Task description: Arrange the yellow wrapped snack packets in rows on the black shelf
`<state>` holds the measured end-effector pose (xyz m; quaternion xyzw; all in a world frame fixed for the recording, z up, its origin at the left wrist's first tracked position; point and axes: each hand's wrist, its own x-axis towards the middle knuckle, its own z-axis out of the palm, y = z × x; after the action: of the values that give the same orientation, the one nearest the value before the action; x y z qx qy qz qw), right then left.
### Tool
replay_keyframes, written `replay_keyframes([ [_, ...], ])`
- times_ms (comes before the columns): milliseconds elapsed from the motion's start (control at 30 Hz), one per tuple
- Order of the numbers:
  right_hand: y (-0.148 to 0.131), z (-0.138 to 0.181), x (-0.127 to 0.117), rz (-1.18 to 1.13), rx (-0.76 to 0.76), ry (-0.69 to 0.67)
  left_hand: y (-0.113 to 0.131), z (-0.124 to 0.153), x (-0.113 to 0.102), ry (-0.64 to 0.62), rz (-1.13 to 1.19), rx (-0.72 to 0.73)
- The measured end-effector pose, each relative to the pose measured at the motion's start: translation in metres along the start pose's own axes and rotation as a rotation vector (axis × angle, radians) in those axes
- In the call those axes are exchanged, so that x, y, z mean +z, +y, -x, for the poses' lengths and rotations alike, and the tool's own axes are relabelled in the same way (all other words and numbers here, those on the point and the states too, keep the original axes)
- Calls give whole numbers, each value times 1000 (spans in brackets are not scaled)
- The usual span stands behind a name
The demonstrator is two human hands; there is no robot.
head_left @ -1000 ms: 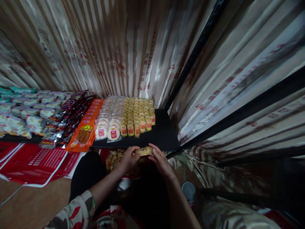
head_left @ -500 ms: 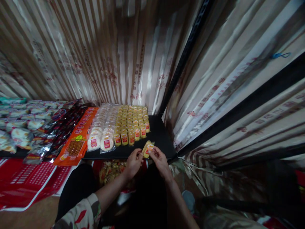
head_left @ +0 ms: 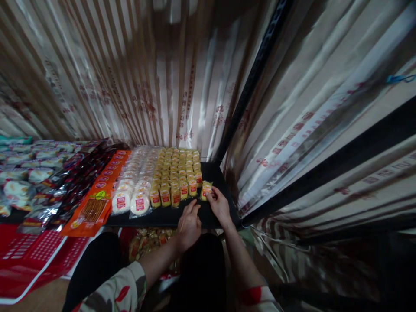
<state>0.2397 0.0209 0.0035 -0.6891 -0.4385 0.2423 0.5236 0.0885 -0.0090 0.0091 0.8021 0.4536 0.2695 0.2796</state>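
Observation:
My right hand pinches a small wrapped yellow cake with a red and orange label, just to the right of the rows. My left hand holds nothing; its fingers reach forward over the front of the black shelf, below the rows. Several similar wrapped yellow cakes stand packed in rows behind it. Left of them lie rows of round white wrapped cakes with red labels.
An orange snack packet, dark shiny packets and white packets fill the left side. A red basket stands below, and more yellow packets lie under the shelf. A dark metal post and striped curtain bound the back.
My right hand has carried the wrapped cake forward to beside the front of the rows. My left hand has let go of it and its fingers have straightened. The view has shifted slightly.

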Motion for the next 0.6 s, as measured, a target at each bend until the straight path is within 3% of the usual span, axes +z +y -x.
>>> replay_keyframes([
  [267,15,-30,9,127,-86,-49,-1,-14,9,-2,-171,53],
  [467,17,-34,18,70,-86,-75,-21,-17,12,33,-197,163],
  [600,15,-28,21,17,-91,-19,-32,-20,17,32,-204,184],
])
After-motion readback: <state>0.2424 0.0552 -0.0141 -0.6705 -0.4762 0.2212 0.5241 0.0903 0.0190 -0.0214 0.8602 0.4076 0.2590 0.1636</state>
